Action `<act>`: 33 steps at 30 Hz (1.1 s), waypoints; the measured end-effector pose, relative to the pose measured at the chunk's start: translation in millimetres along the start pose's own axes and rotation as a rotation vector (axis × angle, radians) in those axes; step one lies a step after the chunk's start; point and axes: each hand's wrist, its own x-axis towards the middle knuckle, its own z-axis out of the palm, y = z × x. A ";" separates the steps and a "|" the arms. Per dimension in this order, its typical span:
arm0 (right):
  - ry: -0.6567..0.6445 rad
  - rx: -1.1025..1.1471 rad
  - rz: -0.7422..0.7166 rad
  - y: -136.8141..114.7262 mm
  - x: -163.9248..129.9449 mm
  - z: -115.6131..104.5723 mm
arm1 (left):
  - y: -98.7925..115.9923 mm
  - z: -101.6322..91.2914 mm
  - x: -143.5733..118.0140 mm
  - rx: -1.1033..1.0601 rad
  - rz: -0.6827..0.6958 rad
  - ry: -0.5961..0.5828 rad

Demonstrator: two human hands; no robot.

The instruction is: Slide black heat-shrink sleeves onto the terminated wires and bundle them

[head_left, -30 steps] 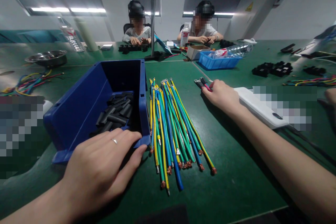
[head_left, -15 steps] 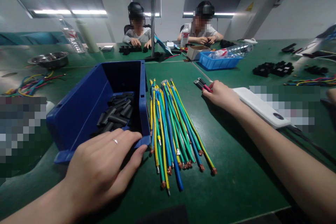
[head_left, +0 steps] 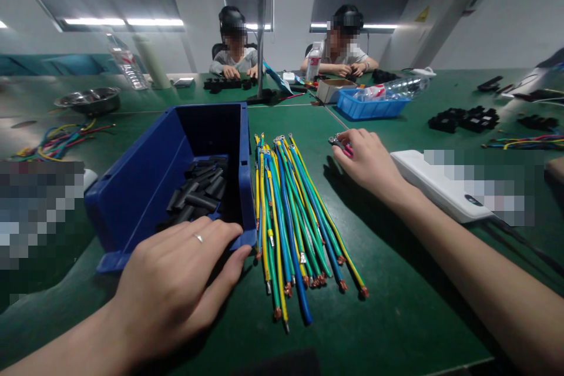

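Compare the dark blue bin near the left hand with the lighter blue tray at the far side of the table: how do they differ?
The dark blue bin is deep, with tall walls; the light blue tray is shallow. The bin holds short black tube pieces; the tray carries a clear plastic bottle lying on its side. The left hand rests on the bin's front lip; no hand touches the tray. Both are blue plastic and stand on the green table.

A bin [head_left: 145, 182] holding tubes [head_left: 200, 188] sits left of the wires [head_left: 291, 211], a power strip [head_left: 440, 188] well to their right.
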 end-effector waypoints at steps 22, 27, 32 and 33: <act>-0.215 0.274 -0.329 -29.9 -12.6 6.8 | 0.3 1.5 -2.6 -0.030 -0.030 -0.014; -0.213 0.273 -0.342 -27.3 -12.8 7.0 | 0.4 2.8 -3.8 -0.030 -0.037 -0.019; -0.208 0.250 -0.356 -28.4 -13.1 6.8 | 0.5 -0.3 0.0 -0.022 -0.013 -0.014; -0.209 0.246 -0.360 -28.6 -13.2 6.9 | 0.5 -0.7 0.2 -0.022 -0.013 -0.013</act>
